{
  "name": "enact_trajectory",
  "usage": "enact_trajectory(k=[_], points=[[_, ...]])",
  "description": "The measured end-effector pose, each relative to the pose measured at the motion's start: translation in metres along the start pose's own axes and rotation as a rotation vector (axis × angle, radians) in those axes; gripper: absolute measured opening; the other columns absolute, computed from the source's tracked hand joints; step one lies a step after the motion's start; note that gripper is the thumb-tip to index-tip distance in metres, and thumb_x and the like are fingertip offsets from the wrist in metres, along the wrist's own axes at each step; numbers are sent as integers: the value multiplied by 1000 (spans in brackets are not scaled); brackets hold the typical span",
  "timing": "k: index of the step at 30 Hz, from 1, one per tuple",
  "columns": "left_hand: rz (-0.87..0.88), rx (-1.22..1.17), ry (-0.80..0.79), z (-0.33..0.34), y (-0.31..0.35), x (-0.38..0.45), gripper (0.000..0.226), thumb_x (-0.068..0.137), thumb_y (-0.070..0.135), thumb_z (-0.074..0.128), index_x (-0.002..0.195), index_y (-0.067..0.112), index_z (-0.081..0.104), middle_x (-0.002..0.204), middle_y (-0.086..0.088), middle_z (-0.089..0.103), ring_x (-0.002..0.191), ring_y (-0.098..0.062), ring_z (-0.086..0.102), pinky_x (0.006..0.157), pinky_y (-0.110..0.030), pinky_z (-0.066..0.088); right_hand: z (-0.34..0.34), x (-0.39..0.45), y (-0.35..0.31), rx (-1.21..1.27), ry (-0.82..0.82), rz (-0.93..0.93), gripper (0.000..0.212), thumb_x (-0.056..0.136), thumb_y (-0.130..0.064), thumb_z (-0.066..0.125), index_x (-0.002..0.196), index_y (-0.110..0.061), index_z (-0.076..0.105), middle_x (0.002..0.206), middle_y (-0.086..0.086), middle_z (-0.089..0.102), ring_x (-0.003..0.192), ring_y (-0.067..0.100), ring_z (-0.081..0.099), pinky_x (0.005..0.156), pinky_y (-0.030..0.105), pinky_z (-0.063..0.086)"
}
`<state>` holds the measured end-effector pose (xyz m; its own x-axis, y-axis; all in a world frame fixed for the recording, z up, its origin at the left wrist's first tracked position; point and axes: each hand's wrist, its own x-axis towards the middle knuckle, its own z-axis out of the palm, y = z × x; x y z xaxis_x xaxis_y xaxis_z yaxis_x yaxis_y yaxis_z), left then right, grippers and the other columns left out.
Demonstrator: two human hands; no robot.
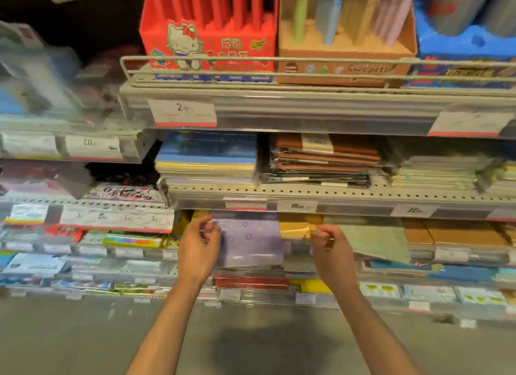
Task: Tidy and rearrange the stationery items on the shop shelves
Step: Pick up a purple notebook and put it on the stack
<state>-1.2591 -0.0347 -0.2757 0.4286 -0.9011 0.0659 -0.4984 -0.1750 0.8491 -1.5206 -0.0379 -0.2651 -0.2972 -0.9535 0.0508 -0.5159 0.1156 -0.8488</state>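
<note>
Hands (198,244) (329,246) beside purple notebook (251,240)

Left-side shelves (42,100) are pure motion blur, price tags (297,206) barely readable, and the red pens (206,3) get cropped up top.

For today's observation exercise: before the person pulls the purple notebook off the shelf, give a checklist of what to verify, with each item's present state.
1. Left hand at the purple notebook: ok, at its left edge, fingers curled; actual grip cannot tell.
2. Right hand on the notebook: not ok, it sits right of it, holding nothing visible.
3. Green pad lying straight: not ok, it is tilted.
4. Room under the shelf edge above: cannot tell.
5. Yellow stack behind undisturbed: cannot tell, blurred.
</note>
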Motion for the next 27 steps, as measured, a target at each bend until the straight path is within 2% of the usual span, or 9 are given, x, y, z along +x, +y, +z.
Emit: enact_trajectory(k=[2, 4, 7, 14, 19, 22, 23, 25, 27], points=[[-26, 61, -48, -1, -14, 19, 28, 91, 21, 65, 119, 17, 63, 103, -5, 68, 84, -19, 64, 79, -32, 51, 28, 5, -3, -64, -72, 35, 18, 97, -16, 54, 83, -22, 64, 86, 6, 69, 80, 30, 63, 70, 39, 52], [-57, 106, -124, 0, -25, 35, 30, 90, 21, 66, 119, 15, 63, 107, -11, 68, 91, -26, 65, 85, -38, 53, 55, 14, -4, -130, -128, 64, 16, 94, -19, 56, 100, -12, 69, 99, 14, 70, 87, 32, 65, 79, 41, 55], [-74, 167, -219, 3, -36, 49, 33, 89, 23, 67, 121, 15, 63, 107, -15, 67, 96, -32, 65, 86, -41, 53, 84, 25, -6, -192, -182, 116, 27, 93, -28, 59, 114, -13, 66, 108, 15, 69, 97, 33, 65, 87, 39, 54], [-102, 84, -261, 6, -39, 60, 33, 90, 14, 66, 122, 8, 63, 123, -12, 63, 111, -30, 60, 95, -35, 48, 109, 31, -8, -265, -190, 183, 36, 91, -39, 64, 119, -15, 61, 115, 11, 65, 103, 31, 64, 91, 42, 53], [-142, 9, -288, 0, -40, 61, 33, 89, 17, 68, 120, 6, 63, 110, -11, 69, 103, -33, 62, 88, -34, 49, 104, 29, -12, -246, -222, 237, 41, 94, -39, 63, 125, -14, 53, 84, -2, 62, 96, 28, 65, 90, 42, 51], [-135, -28, -318, -6, -36, 57, 10, 91, 12, 65, 100, 13, 68, 83, 2, 65, 85, -25, 60, 73, -26, 42, 101, 23, -10, -228, -269, 263, 34, 95, -34, 64, 121, -13, 58, 75, -8, 57, 90, 25, 64, 83, 37, 51], [-136, -59, -332, -6, -36, 56, 11, 90, 9, 64, 87, 20, 66, 75, 8, 63, 77, -20, 60, 67, -23, 42, 99, 20, -9, -205, -283, 276, 29, 95, -30, 64, 116, -12, 59, 75, -9, 57, 86, 22, 62, 77, 33, 50], [-140, -99, -364, -7, -39, 53, 34, 87, 2, 64, 63, 26, 60, 60, 14, 61, 59, -7, 57, 53, -17, 43, 94, 13, -10, -117, -305, 311, 18, 95, -23, 65, 108, -11, 59, 77, -7, 57, 81, 18, 58, 70, 28, 46], [-148, -129, -366, -11, -41, 47, 40, 81, 2, 66, 54, 26, 48, 56, 10, 55, 54, -6, 52, 52, -18, 41, 89, 6, -10, -49, -311, 341, 13, 95, -18, 65, 103, -9, 59, 81, -2, 59, 80, 16, 57, 74, 30, 46]])
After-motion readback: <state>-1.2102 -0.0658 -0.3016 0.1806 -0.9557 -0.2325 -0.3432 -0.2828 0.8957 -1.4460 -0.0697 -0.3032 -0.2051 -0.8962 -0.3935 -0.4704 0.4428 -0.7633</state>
